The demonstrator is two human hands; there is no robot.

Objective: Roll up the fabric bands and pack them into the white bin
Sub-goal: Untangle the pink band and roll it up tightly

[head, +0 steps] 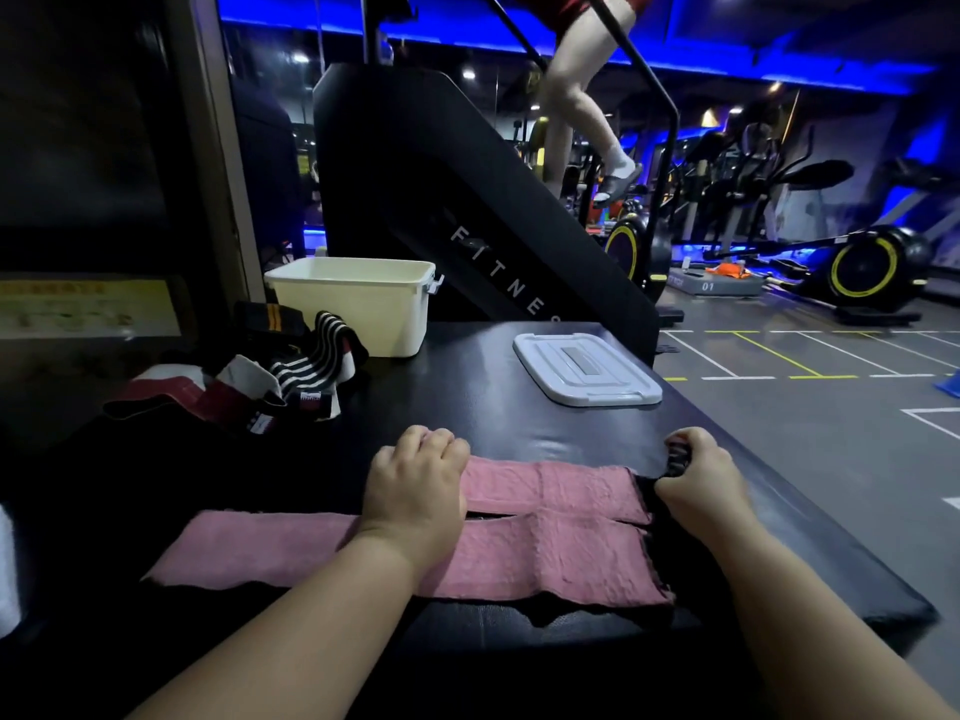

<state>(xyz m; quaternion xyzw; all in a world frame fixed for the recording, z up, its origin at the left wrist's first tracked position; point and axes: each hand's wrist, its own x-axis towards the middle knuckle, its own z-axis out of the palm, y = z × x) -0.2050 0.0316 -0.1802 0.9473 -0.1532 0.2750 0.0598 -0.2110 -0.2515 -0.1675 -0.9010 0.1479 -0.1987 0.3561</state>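
Closest in, under both forearms, lies the pink band (545, 558), spread flat in two long parallel strips with a narrow slit between them. Its upturned face is nubbly, like towelling, and its edges and right end are dark. The left hand (415, 480) sits knuckles-up on the left end of the farther strip, fingers curled down and holding that end against the black pad (519, 428), a smooth, faintly shiny vinyl surface. The right hand (701, 478) is clenched around the band's dark, ribbed right end (it looks bunched or part-rolled there, though I cannot tell which).

Beyond the left hand and off to its left is a loose heap of other bands (296, 371): black-and-white striped ones, a maroon one and a black one with yellow stripes, all soft and crumpled. Just past that heap stands the white bin (353, 309), a rectangular plastic tub with rounded corners, open at the top. Its lid (587, 371), flat and pale with a raised rim, lies on the pad beyond the gap between the hands, nearer the right one.
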